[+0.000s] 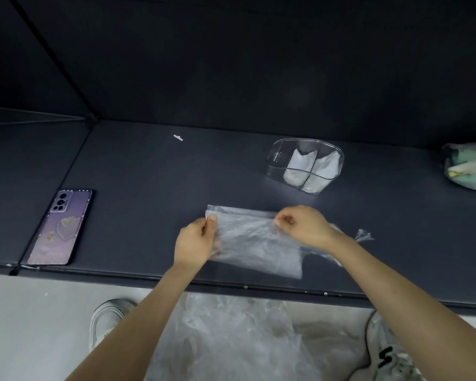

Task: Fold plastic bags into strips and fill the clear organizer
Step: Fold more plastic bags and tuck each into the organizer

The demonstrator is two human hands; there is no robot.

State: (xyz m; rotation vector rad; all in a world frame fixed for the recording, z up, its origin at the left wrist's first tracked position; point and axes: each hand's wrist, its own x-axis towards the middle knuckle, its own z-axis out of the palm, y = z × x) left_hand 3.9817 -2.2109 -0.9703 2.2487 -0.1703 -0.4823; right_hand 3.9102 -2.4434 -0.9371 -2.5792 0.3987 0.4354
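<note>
Clear plastic bag (256,243) laid flat on the dark worktop (149,188), far edge pinched by left grip (195,240) and right grip (305,225), clear organizer (305,165) set beyond the right grip, partly filled, phone (59,229) laid well left of both.

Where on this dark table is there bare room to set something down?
The widest patch lies between the phone and the left hand, back to the small white scrap. Another lies between the clear organizer and the bundle at the right edge. Crowded: centre front, where that hand and the right hand pinch the plastic bag.
</note>
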